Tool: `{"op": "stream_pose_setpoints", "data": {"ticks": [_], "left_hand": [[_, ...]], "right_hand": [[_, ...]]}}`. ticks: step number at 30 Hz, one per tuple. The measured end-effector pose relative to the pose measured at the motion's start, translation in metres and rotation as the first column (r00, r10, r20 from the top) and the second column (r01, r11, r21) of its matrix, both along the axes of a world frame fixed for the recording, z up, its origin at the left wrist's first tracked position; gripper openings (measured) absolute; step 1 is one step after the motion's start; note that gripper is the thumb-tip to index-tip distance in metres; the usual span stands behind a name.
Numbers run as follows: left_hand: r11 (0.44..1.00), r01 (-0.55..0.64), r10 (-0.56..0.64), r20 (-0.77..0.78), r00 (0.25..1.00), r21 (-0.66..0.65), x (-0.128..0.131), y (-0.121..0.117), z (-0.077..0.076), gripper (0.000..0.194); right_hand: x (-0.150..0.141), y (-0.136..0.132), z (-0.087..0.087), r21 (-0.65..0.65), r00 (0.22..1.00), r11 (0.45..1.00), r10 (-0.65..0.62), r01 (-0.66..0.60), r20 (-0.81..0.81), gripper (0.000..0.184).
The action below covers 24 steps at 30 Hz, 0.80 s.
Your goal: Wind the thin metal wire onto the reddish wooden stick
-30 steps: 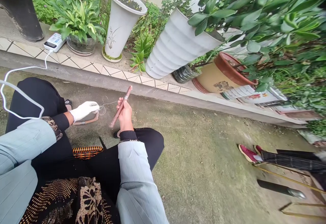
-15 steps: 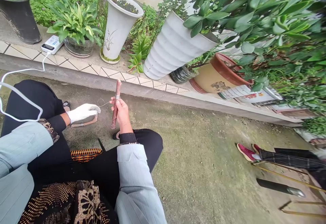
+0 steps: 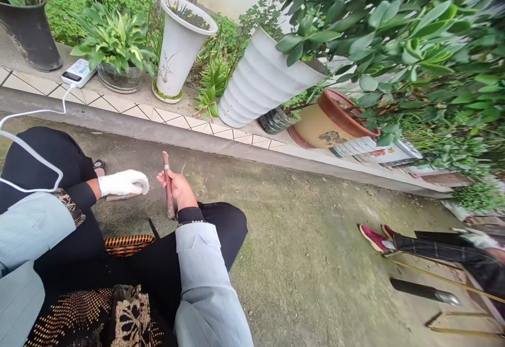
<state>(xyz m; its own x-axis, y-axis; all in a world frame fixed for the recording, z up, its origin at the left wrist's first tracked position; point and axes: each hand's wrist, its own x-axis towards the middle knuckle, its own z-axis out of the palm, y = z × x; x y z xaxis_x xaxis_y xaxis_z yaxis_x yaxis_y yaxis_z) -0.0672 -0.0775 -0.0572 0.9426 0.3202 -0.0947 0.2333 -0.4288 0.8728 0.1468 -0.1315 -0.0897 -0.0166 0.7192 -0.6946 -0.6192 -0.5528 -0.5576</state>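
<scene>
My left hand (image 3: 123,183), in a white glove, has its fingers curled over in front of me. A thin brown stick (image 3: 120,197) with a wrapped band shows along its lower side; the glove hides the rest. To its right, my bare right hand (image 3: 179,186) is closed around a reddish-brown stick (image 3: 168,191), held nearly upright. Silvery wire (image 3: 166,167) is wound round this stick close to its top. The two hands are a small gap apart, over the concrete between my knees.
A tiled ledge (image 3: 130,109) runs across ahead, bearing potted plants such as a tall white pot (image 3: 179,52). A white power bank (image 3: 78,72) lies there, its white cable (image 3: 35,147) looping past my left knee. At right, another person's red shoe (image 3: 373,237) is near a dark cylinder (image 3: 420,290).
My right hand has lowered with the stick and moved slightly left. My left hand's fingers have curled in more, and less of its stick shows. The view has shifted slightly.
</scene>
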Motion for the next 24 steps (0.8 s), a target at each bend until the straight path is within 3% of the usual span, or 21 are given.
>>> {"op": "stream_pose_setpoints", "data": {"ticks": [7,13,15,18,21,24], "left_hand": [[0.993,-0.033,0.037,0.032,0.999,-0.116,-0.005,0.0,0.001,0.027],[0.986,-0.052,0.053,0.003,0.999,-0.156,-0.006,-0.001,0.006,0.033],[0.981,-0.109,0.108,-0.014,0.994,-0.163,-0.005,-0.001,0.004,0.036],[0.957,-0.281,0.274,-0.09,0.957,-0.068,-0.002,-0.002,0.0,0.036],[0.902,-0.417,0.428,-0.114,0.896,0.11,0.001,-0.004,-0.005,0.034],[0.86,-0.382,0.396,0.03,0.918,0.339,0.003,-0.005,-0.006,0.026]], "right_hand": [[0.007,-0.006,0.006,0.084,0.998,0.996,-0.01,0.015,-0.061,0.017],[0.01,-0.007,0.009,0.081,1.0,0.997,-0.009,0.009,0.002,0.017],[0.011,-0.007,0.01,0.123,0.998,0.991,-0.051,0.047,0.026,0.018],[0.012,-0.006,0.013,0.147,0.995,0.986,-0.09,0.084,0.037,0.017],[0.011,-0.005,0.017,0.118,0.992,0.986,-0.123,0.119,0.025,0.018],[0.007,-0.005,0.019,0.07,0.983,0.981,-0.181,0.18,0.008,0.02]]}}
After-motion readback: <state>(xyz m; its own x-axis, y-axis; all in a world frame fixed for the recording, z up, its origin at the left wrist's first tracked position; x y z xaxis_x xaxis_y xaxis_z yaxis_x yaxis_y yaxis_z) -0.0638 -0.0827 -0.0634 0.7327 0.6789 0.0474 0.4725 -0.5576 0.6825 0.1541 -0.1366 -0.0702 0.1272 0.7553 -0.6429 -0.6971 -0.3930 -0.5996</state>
